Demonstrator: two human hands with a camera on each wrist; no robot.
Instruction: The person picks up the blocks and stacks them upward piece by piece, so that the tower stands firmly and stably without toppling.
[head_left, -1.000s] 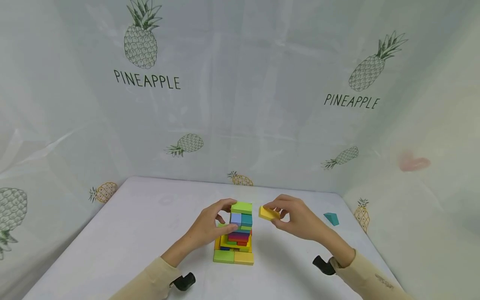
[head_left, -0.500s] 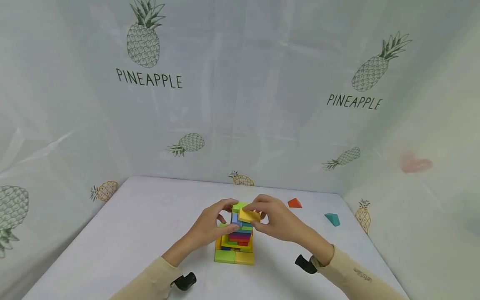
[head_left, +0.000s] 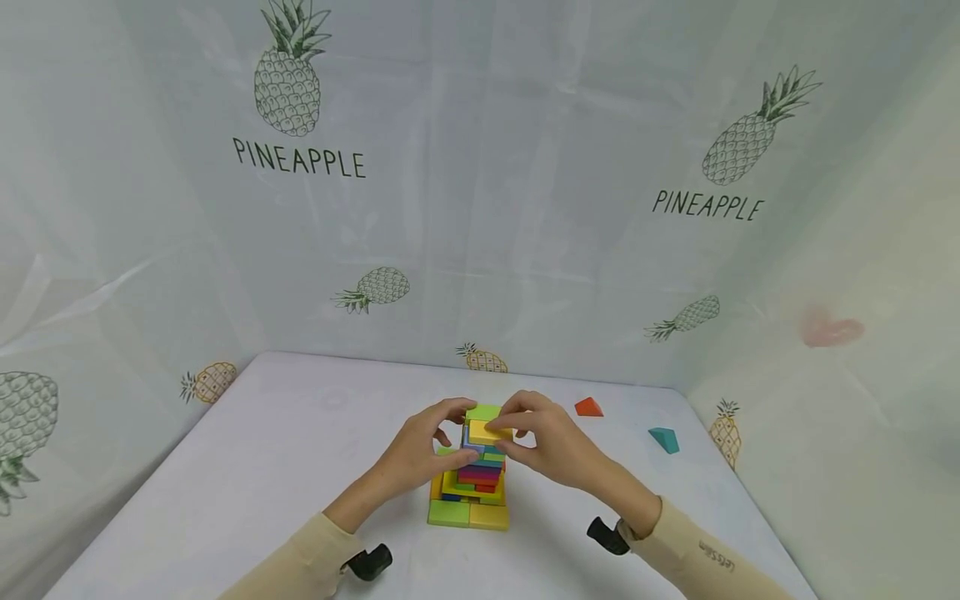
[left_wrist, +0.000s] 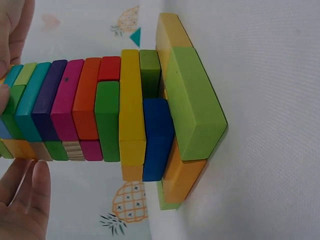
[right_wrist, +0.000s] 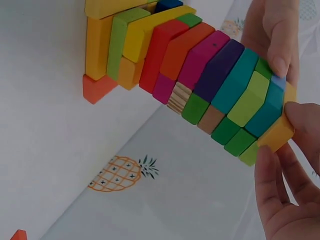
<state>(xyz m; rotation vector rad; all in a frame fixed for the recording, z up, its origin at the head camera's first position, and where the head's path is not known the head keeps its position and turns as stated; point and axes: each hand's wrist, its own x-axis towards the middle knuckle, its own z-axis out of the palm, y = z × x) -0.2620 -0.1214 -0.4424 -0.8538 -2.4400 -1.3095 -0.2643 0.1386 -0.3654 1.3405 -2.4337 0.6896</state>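
Colourful wooden blocks form a tower in the middle of the table, wider at its base than above. My left hand holds its upper part, thumb against the front and fingers round the left side. At the top front, my right hand pinches a yellow block between thumb and fingers. The right wrist view shows that yellow block lying level with the uppermost layer, fingertips at its end. Behind it sits a light green block. A dark blue block shows low in the tower.
A red wedge-shaped block and a teal one lie on the white table, back right. A pineapple-printed curtain hangs behind and at the sides. Black wrist cameras stick out beneath both wrists.
My right hand has carried the yellow block leftward from beside the tower onto its top front. The red block, hidden earlier, now shows. My left hand has stayed put.
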